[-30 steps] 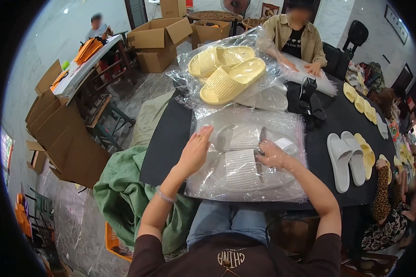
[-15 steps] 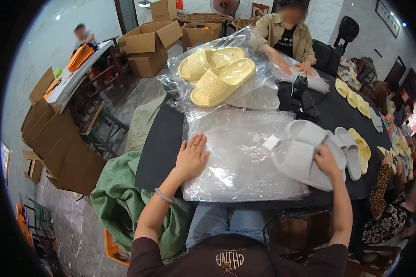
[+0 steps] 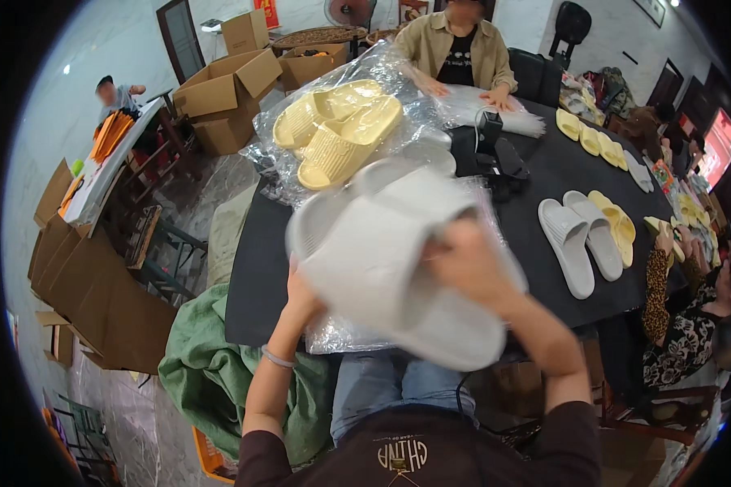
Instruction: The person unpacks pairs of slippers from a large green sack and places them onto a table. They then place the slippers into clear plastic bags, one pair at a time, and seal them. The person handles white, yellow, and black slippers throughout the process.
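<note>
Right hand (image 3: 465, 258) gripping grey slippers (image 3: 369, 252), up over black table (image 3: 256, 280). Left hand (image 3: 301, 294) partly behind them, fingers hidden, can't tell. Cardboard boxes (image 3: 209, 99), pale wall (image 3: 110, 40) beyond.

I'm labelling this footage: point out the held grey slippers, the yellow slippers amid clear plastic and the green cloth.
Grey slippers (image 3: 365, 252): head view, on one slipper's strap.
Yellow slippers (image 3: 335, 154): head view, on the nearer one's strap.
Green cloth (image 3: 199, 349): head view, on its folds.

Grey slippers (image 3: 369, 256) — smooth matt plastic; clear bags (image 3: 341, 336) — glossy film.
</note>
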Action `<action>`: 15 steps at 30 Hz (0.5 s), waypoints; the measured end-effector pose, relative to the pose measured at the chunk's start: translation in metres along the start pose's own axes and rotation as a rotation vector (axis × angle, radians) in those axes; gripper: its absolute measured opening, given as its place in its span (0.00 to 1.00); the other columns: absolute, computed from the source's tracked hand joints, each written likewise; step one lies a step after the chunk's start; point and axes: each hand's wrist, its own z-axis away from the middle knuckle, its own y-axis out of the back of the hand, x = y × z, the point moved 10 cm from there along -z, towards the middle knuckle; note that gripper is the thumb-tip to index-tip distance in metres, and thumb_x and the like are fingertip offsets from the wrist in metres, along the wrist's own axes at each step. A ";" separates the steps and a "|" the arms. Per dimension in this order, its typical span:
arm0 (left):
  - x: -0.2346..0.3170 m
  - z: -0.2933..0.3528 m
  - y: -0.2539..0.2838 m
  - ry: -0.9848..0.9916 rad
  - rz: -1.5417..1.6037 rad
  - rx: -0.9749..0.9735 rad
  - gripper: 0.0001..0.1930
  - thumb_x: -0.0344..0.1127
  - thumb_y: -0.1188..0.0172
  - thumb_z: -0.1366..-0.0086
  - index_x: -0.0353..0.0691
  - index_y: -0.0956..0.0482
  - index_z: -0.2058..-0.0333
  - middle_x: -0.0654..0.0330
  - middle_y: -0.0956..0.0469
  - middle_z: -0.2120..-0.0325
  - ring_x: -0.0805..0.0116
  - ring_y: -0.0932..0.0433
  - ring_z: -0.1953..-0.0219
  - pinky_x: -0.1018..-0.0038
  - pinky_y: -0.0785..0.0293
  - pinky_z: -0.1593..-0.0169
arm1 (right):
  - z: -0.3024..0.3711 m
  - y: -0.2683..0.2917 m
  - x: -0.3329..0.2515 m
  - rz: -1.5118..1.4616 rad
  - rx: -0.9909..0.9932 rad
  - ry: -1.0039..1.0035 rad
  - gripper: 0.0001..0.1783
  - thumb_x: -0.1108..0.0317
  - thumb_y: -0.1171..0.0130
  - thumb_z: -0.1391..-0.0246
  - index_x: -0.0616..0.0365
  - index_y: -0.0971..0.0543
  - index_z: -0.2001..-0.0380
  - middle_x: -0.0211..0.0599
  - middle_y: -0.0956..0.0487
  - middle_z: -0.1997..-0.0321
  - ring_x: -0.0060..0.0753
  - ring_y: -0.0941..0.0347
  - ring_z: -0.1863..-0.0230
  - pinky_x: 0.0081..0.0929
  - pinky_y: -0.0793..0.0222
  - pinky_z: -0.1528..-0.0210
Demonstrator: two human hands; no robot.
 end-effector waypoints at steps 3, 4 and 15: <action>-0.063 0.035 -0.065 -0.128 0.647 0.240 0.29 0.40 0.49 0.34 0.37 0.43 0.37 0.53 0.43 0.36 0.60 0.43 0.36 0.63 0.51 0.33 | -0.001 -0.103 -0.018 -0.032 -0.094 -0.074 0.14 0.62 0.42 0.55 0.65 0.23 0.72 0.53 0.23 0.68 0.54 0.27 0.64 0.46 0.32 0.61; -0.070 0.041 -0.074 -0.129 0.592 0.242 0.29 0.40 0.49 0.34 0.37 0.43 0.37 0.53 0.43 0.37 0.60 0.42 0.36 0.63 0.50 0.34 | 0.001 -0.129 -0.021 -0.006 -0.098 -0.067 0.14 0.63 0.43 0.54 0.65 0.23 0.70 0.52 0.23 0.63 0.54 0.28 0.60 0.46 0.33 0.58; 0.006 0.004 0.000 0.169 -0.047 0.059 0.26 0.43 0.52 0.35 0.39 0.37 0.40 0.51 0.39 0.39 0.56 0.43 0.35 0.61 0.48 0.35 | 0.026 -0.158 0.068 0.235 -0.082 -0.271 0.19 0.57 0.46 0.51 0.65 0.24 0.67 0.46 0.24 0.63 0.49 0.31 0.57 0.46 0.35 0.52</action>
